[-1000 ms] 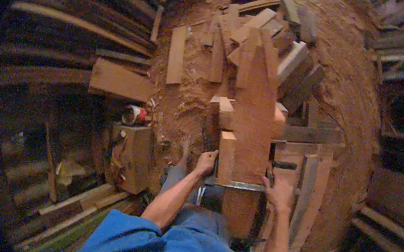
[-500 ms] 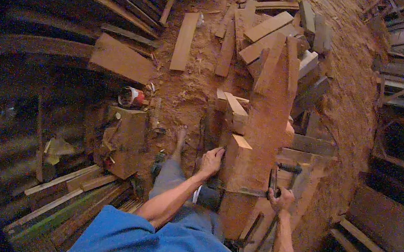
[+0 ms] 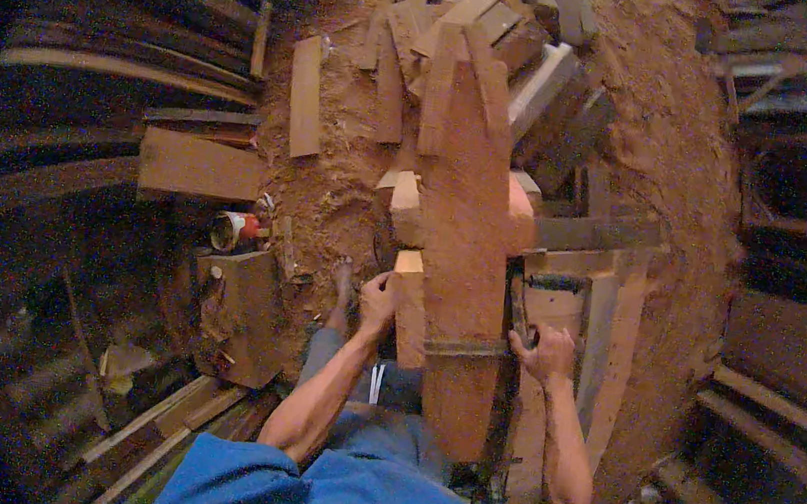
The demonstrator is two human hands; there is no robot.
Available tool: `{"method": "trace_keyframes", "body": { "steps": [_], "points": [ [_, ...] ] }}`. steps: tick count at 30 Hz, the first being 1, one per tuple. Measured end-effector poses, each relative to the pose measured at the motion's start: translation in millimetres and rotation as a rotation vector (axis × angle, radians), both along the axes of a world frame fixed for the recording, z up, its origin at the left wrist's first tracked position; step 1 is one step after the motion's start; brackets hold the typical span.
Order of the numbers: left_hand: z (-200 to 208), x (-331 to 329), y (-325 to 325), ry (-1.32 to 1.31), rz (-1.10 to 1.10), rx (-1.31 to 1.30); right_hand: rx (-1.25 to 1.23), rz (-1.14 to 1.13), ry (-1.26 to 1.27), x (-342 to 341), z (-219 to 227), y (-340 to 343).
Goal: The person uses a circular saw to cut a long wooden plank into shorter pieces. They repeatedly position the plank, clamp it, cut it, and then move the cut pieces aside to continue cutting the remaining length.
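A long wide wooden plank (image 3: 470, 230) lies lengthwise before me, with a dark strip (image 3: 462, 348) across its near part. Against its left side stands a pale-ended wooden block (image 3: 411, 303), slightly slanted. My left hand (image 3: 377, 304) is closed at the block's left side, fingers curled against its edge; their tips are partly hidden. To the right of the plank, my right hand (image 3: 544, 352) is closed around the lower end of a dark, narrow metal bar (image 3: 521, 302). The bar's kind cannot be made out. Just beyond that hand is a dark cylindrical handle (image 3: 555, 283).
Loose boards (image 3: 472, 19) are piled at the far end over sawdust (image 3: 637, 69). A red and white can (image 3: 235, 229) rests on a wooden stump (image 3: 250, 309) at left. Stacked timber lines both sides. A bare foot (image 3: 344, 280) shows beside the plank.
The view has turned, so the plank and piles sit further left. The block now slants more from the plank's side, and my left hand has stayed against it. My right hand keeps its grip.
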State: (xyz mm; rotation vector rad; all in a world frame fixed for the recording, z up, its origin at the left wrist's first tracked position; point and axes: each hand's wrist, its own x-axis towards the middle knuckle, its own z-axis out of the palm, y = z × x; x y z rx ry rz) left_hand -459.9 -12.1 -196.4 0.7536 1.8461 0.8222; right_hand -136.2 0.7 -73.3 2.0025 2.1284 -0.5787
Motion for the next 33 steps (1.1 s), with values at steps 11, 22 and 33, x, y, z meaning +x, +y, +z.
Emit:
{"method": "trace_keyframes", "body": {
  "steps": [11, 22, 33],
  "points": [
    [-12.0, 5.0, -3.4, -0.032, -0.093, -0.031, 0.215, -0.066, 0.796, -126.9, 111.4, 47.9],
    [22.1, 2.5, -16.3, 0.102, -0.234, -0.155, 0.149, -0.33, 0.951, -226.9, 83.0, 24.8],
    [-39.4, -11.7, -18.4, 0.086, -0.06, 0.035, 0.325, -0.158, 0.858, -221.0, 67.5, 35.8]
  ]
}}
